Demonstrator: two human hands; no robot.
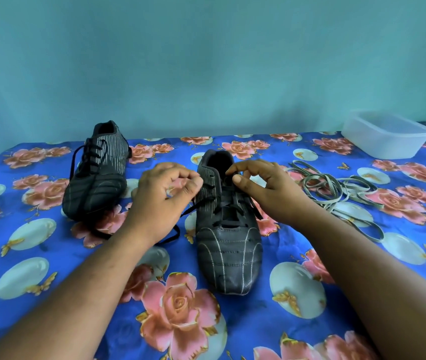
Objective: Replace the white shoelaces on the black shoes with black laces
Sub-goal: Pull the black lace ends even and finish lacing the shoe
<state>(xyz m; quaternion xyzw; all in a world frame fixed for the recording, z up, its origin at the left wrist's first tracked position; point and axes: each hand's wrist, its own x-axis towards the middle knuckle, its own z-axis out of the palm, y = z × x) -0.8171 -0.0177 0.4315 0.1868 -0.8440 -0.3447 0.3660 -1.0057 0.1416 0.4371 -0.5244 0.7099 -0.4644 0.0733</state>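
A black shoe with pale stripes (228, 255) stands in the middle of the table, toe towards me, with a black lace (226, 213) threaded across its eyelets. My left hand (165, 196) pinches one end of this lace beside the shoe's left side; the loose lace trails down under my wrist. My right hand (264, 188) pinches the lace at the top eyelets near the shoe's opening. A second black shoe (97, 175) stands at the back left, laced in black. The removed white laces (341, 193) lie in a loose heap to the right.
A translucent plastic tub (386, 135) sits at the back right corner. The table is covered by a blue cloth with pink roses (180, 307). A teal wall rises behind the table.
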